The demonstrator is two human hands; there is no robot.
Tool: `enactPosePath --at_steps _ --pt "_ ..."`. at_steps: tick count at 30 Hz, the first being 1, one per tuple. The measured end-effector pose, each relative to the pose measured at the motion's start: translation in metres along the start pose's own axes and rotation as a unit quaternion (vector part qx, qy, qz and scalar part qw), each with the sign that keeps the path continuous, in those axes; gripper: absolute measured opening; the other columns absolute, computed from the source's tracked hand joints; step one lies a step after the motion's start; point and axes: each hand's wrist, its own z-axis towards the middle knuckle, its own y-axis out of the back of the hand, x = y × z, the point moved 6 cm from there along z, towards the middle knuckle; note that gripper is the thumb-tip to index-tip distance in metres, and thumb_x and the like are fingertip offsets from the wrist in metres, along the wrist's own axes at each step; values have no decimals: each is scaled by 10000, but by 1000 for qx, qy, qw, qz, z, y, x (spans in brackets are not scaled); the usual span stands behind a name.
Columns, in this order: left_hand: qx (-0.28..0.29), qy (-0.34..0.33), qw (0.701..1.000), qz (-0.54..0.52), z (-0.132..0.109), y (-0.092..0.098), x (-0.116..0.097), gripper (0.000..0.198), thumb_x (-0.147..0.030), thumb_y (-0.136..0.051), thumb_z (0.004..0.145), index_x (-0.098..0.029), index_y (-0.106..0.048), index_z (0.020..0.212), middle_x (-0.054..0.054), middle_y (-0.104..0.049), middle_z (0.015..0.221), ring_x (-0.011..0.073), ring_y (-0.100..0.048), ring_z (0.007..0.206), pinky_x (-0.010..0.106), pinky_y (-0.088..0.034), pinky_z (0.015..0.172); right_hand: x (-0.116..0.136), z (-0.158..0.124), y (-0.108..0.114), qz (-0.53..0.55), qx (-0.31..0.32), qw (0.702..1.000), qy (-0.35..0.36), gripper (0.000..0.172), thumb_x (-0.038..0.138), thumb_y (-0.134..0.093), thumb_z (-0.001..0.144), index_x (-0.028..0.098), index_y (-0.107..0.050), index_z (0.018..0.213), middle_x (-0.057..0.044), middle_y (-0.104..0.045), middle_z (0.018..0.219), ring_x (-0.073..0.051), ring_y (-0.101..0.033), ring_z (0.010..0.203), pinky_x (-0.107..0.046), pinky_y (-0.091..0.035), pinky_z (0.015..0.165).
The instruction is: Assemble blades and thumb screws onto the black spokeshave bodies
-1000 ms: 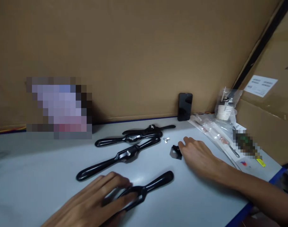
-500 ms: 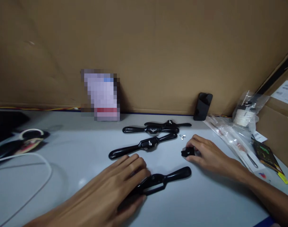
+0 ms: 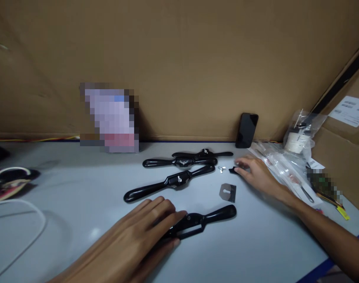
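Note:
My left hand lies over one handle of a black spokeshave body at the near middle of the table, fingers curled round it. My right hand reaches out flat to the far right, fingertips pinching a small black cap piece. A small silver wing nut lies just left of that piece. A flat grey blade with a slot rests on the table between the two hands. Two more black spokeshaves lie further back.
A black phone leans on the cardboard wall. Plastic bags with parts and a small white bottle crowd the right side. Cardboard boxes stand at the right. A white cable and a round object lie at the left.
My right hand has moved away and back with the black cap piece, leaving the grey blade uncovered on the table. My left hand stays on the spokeshave.

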Motion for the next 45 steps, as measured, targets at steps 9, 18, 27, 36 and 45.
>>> enactPosePath --at_steps 9,18,27,36,45 --pt "-2 34 999 -23 7 3 -9 244 -160 -512 1033 -214 -692 1188 47 -687 962 214 -642 808 338 -529 732 37 -34 -16 -105 111 988 32 266 278 -843 859 200 -627 992 -51 -671 1033 -233 -643 901 -353 -474 768" --pt "0 46 997 -67 0 -4 -9 263 -142 -497 1068 -224 -632 1279 46 -657 1047 223 -608 900 347 -501 802 34 -25 -16 143 77 987 13 212 163 -670 865 224 -641 1065 30 -600 793 -168 -557 714 -307 -424 665" --pt "-3 29 999 -32 2 -11 -22 132 -161 -558 1065 -188 -604 1186 43 -637 985 247 -587 851 377 -456 758 79 -47 -48 334 168 927 -6 197 218 -750 830 223 -744 1027 8 -668 847 -171 -605 797 -318 -470 758" --pt "19 5 1000 -5 1 -11 -25 106 -119 -549 1049 -185 -620 1089 55 -636 996 260 -585 871 395 -463 772 65 -43 -38 292 113 950 -15 95 212 -712 831 231 -654 904 25 -621 802 -163 -583 743 -300 -454 687" --pt "14 7 1000 -12 1 -10 -24 181 -43 -525 993 -180 -643 1000 60 -633 963 251 -572 837 376 -465 732 67 -40 -30 319 51 947 -1 126 235 -710 871 224 -673 991 -8 -685 919 -177 -682 805 -325 -558 737"
